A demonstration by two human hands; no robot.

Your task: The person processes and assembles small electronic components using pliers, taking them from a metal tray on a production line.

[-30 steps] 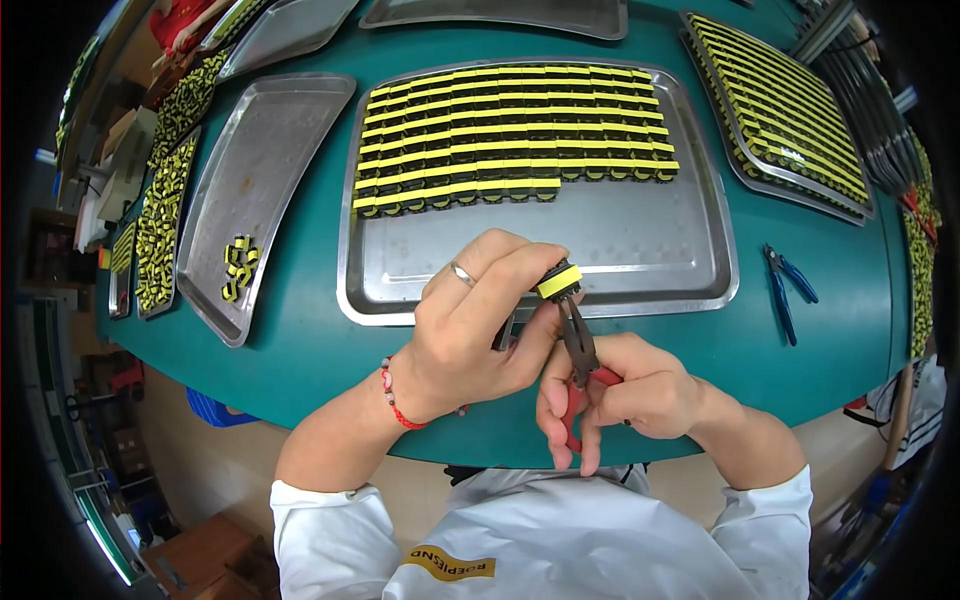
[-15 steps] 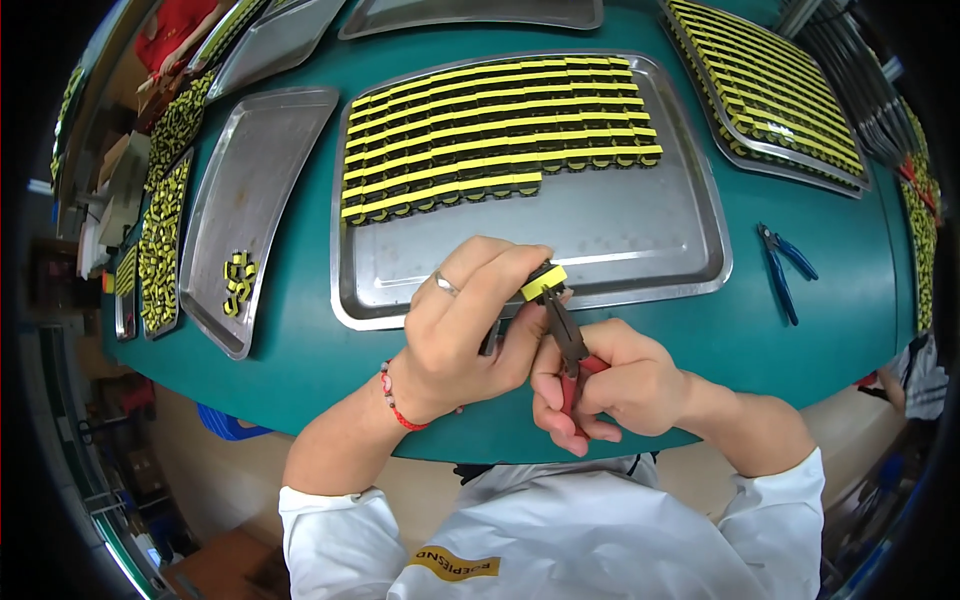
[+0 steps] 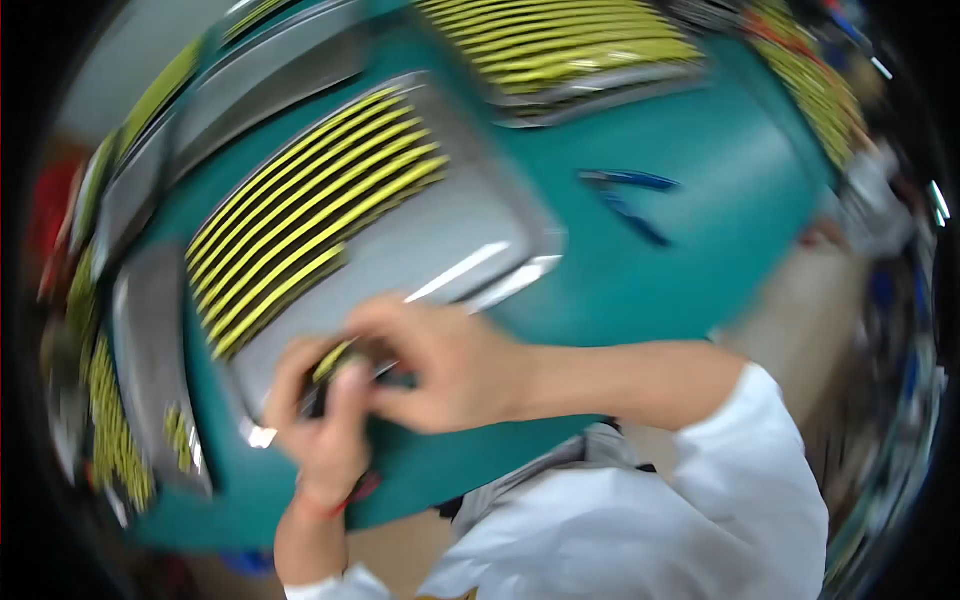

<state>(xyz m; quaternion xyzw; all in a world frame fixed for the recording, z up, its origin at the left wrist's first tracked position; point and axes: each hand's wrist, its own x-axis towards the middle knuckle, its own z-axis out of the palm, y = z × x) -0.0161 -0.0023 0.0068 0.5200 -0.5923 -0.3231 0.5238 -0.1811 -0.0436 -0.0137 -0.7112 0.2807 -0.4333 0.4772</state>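
A small yellow-and-black block-shaped part [image 3: 330, 364] is pinched between the thumb and fingers of my left hand [image 3: 325, 435], over the near left corner of the metal tray [image 3: 420, 255]. My right hand [image 3: 440, 365] is curled close against it, fingertips meeting at the part's right end; motion blur hides what they grip. Rows of similar yellow-and-black parts [image 3: 310, 220] fill the far left side of the tray. The red-handled pliers do not show in my right hand. A dark reddish thing [image 3: 366, 488] by my left wrist is too smeared to name.
Blue-handled pliers [image 3: 635, 205] lie open on the green table [image 3: 600, 290], right of the tray. Behind stands another tray of parts in rows [image 3: 570, 45]. At left, a narrower tray [image 3: 150, 340] holds a few loose parts. Another person [image 3: 875, 200] is at the far right.
The view has swung to the right and tilted. The red-handled pliers have left my right fingers, which now meet at the part. My left hand still holds the part.
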